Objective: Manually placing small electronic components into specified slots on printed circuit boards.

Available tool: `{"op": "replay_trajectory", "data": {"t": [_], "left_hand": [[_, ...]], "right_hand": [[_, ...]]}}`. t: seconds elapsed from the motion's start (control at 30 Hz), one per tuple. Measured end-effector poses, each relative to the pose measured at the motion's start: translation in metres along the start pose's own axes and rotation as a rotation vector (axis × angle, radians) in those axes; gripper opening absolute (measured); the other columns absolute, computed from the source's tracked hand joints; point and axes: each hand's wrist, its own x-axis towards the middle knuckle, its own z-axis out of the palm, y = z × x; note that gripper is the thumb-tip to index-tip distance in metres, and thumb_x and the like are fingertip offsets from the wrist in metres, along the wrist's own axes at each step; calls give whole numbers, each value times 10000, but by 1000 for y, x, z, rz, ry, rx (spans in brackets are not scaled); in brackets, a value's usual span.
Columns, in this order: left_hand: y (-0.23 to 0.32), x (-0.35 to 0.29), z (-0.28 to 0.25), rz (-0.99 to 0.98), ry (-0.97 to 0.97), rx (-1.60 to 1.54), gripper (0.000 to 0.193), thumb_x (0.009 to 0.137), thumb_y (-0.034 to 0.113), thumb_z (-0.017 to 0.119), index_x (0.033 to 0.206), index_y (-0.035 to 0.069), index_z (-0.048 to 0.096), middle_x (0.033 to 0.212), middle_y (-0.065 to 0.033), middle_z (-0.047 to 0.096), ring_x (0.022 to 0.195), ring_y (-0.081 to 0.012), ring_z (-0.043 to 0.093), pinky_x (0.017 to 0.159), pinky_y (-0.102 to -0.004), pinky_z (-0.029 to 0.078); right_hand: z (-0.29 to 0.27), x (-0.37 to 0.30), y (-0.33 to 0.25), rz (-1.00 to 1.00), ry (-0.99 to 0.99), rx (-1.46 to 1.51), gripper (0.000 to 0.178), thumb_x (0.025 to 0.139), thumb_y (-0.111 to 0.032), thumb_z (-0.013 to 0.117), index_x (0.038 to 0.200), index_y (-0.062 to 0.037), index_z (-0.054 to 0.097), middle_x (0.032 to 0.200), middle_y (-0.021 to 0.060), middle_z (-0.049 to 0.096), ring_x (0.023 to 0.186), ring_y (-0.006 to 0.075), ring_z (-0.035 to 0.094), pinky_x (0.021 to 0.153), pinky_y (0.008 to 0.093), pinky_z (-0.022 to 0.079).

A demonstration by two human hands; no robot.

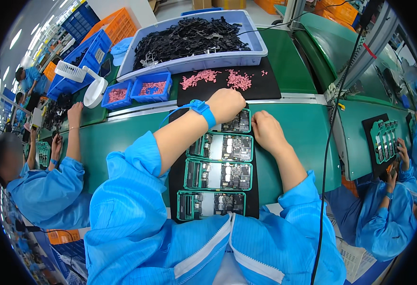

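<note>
A column of green-framed phone housings with circuit boards (pixel 237 147) lies on a black mat (pixel 177 183) in front of me. My left hand (pixel 225 105), with a blue wrist strap (pixel 202 112), is closed over the farthest housing (pixel 240 122) and covers part of it. Its fingertips are hidden, so what they hold cannot be seen. At that housing's right edge my right hand (pixel 268 131) has its fingers curled together; anything between them is too small to make out. Just beyond the left hand, small pink pieces (pixel 239 80) are heaped on a second black mat (pixel 265 88).
A large bin (pixel 146 71) of black plastic parts stands at the back. Two small blue trays (pixel 151 98) of pink pieces and a white fan (pixel 94 92) are at left. A black cable (pixel 329 147) hangs at right. Co-workers (pixel 47 190) sit on both sides.
</note>
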Motion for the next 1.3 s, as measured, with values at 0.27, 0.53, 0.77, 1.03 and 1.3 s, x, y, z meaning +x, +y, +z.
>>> {"op": "replay_trajectory", "data": {"t": [0.27, 0.53, 0.77, 1.03, 1.3], "left_hand": [[12, -1, -6, 27, 0, 148, 65, 676, 97, 638, 687, 62, 691, 760, -133, 674, 756, -283, 672, 665, -383, 533], [9, -23, 1, 98, 77, 124, 64, 674, 116, 636, 655, 84, 689, 756, -93, 666, 771, -250, 650, 704, -355, 507], [4, -24, 8, 32, 80, 46, 69, 670, 105, 639, 702, 66, 687, 765, -99, 640, 799, -276, 631, 755, -380, 492], [-2, -34, 15, -82, 239, -225, 107, 734, 115, 670, 809, 102, 745, 896, -90, 635, 925, -281, 595, 787, -380, 499], [-2, -33, 12, -51, 115, -215, 154, 743, 117, 669, 872, 114, 752, 908, -102, 644, 922, -295, 599, 818, -373, 506]], "right_hand": [[-3, -1, 7, -26, 53, 18, 46, 814, -59, 579, 819, -15, 570, 832, 166, 598, 802, 359, 595, 712, 440, 486], [-24, -8, -8, 101, -5, 239, 67, 816, -103, 618, 841, -41, 619, 769, 129, 633, 685, 299, 622, 627, 384, 492], [-13, -25, -32, -141, -93, 135, 47, 799, -114, 638, 793, -69, 628, 758, 105, 614, 706, 290, 616, 619, 384, 493], [-10, -14, -38, -344, -35, -127, 34, 756, -86, 616, 747, -60, 596, 720, 102, 593, 700, 297, 612, 620, 399, 503], [-16, -23, -41, -483, -24, -297, 60, 731, -97, 593, 769, -63, 625, 688, 74, 587, 662, 265, 616, 565, 369, 501]]}}
